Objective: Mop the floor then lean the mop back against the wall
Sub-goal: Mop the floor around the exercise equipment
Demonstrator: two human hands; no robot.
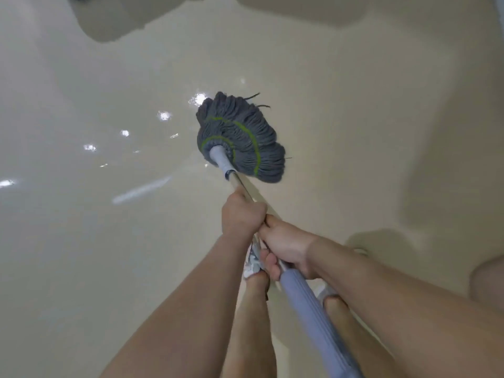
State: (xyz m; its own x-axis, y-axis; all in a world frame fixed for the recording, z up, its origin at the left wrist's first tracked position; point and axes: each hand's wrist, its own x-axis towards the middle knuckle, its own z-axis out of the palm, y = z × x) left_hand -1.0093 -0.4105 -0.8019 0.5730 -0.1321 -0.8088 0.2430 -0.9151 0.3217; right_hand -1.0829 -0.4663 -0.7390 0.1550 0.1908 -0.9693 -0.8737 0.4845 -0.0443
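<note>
While both hands grip the handle, the mop head (241, 137) sits out in front on the floor (81, 241), its grey strands with green stitching fanned out and pressed flat on the pale surface. The left hand (241, 216) is closed around the metal shaft, nearer the head; the right hand (286, 246) is closed just behind it, touching it, where the grey handle (311, 304) sleeve begins. Ceiling lights glare off the floor to the left of the mop, which suggests a glossy or wet surface, though I cannot tell which patches have been wiped.

Judging by this, the mopping step is under way, not finished. How much floor remains cannot be told. No wall appears in this view, so leaning the mop back is not yet done.
</note>
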